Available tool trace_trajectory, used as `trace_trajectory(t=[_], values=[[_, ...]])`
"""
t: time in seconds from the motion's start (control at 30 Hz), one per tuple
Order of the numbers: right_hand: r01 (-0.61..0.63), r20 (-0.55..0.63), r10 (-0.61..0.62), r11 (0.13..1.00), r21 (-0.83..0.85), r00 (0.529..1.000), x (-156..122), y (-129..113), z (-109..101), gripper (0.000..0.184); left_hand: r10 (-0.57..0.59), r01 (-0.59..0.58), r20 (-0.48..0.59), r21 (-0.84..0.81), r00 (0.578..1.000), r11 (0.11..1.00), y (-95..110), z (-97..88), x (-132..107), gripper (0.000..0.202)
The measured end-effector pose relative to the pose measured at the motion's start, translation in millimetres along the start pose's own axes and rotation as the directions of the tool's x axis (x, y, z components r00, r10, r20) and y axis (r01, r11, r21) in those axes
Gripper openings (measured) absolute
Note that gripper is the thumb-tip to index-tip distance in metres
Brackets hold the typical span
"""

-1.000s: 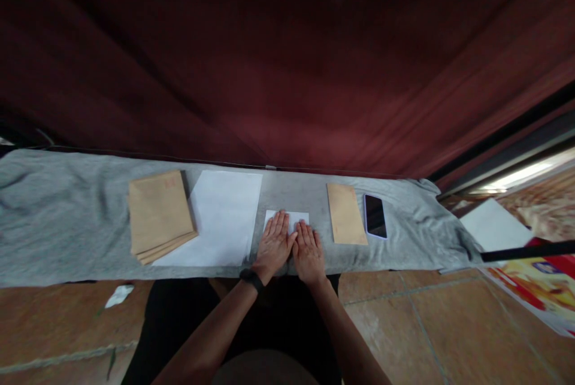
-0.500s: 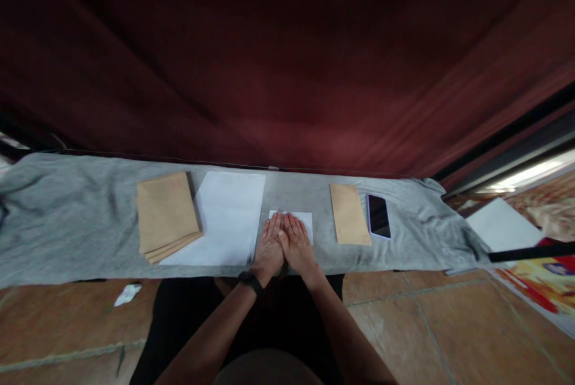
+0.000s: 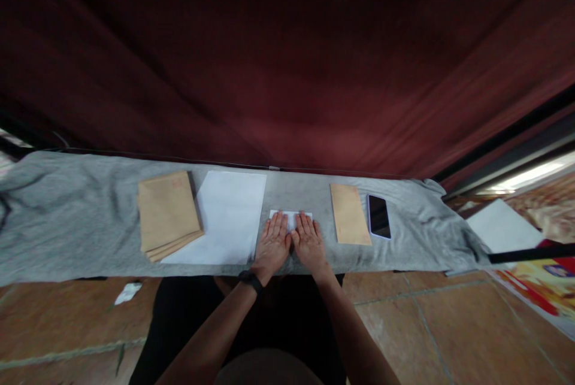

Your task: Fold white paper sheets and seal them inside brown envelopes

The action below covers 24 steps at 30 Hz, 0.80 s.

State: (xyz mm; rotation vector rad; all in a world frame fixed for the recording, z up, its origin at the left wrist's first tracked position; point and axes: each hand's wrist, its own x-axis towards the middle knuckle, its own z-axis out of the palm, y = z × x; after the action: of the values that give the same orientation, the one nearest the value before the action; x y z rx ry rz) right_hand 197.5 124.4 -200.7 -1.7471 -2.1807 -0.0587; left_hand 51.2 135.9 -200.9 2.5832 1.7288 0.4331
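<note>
A small white piece of paper (image 3: 291, 217), apparently folded, lies on the grey cloth in front of me, mostly covered by my hands. My left hand (image 3: 273, 246) rests flat on its left part with the fingers stretched out; a dark band is on that wrist. On the right part of the paper my right hand (image 3: 309, 243) also lies flat, fingers extended. The thumbs are close together. Left of my hands are white paper sheets (image 3: 233, 211), partly under a stack of brown envelopes (image 3: 168, 211). A single brown envelope (image 3: 350, 215) lies to the right.
Beyond that envelope is a phone (image 3: 380, 217) with a dark screen. Grey cloth (image 3: 81, 217) covers the narrow bench, and a dark red curtain-like surface (image 3: 287, 73) rises behind it. A white scrap (image 3: 128, 293) lies on the tiled floor (image 3: 431, 325).
My right hand has slid to the right across the small paper, away from my left hand. The left hand has stayed nearly in place, and paper shows between them.
</note>
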Motion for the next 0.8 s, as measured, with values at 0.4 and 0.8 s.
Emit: trace_trajectory(t=[0.4,0.8], values=[[-0.052,-0.048,0.049,0.996,-0.073,0.998,-14,21,2,0.055,-0.048,0.047,-0.023,-0.027,0.999,0.999,0,-1.3,-1,0.069],[-0.054,-0.036,0.052,0.997,-0.048,0.998,-15,25,-1,0.053,0.058,-0.058,-0.019,-0.039,0.998,0.998,-2,-17.0,-15,0.050]])
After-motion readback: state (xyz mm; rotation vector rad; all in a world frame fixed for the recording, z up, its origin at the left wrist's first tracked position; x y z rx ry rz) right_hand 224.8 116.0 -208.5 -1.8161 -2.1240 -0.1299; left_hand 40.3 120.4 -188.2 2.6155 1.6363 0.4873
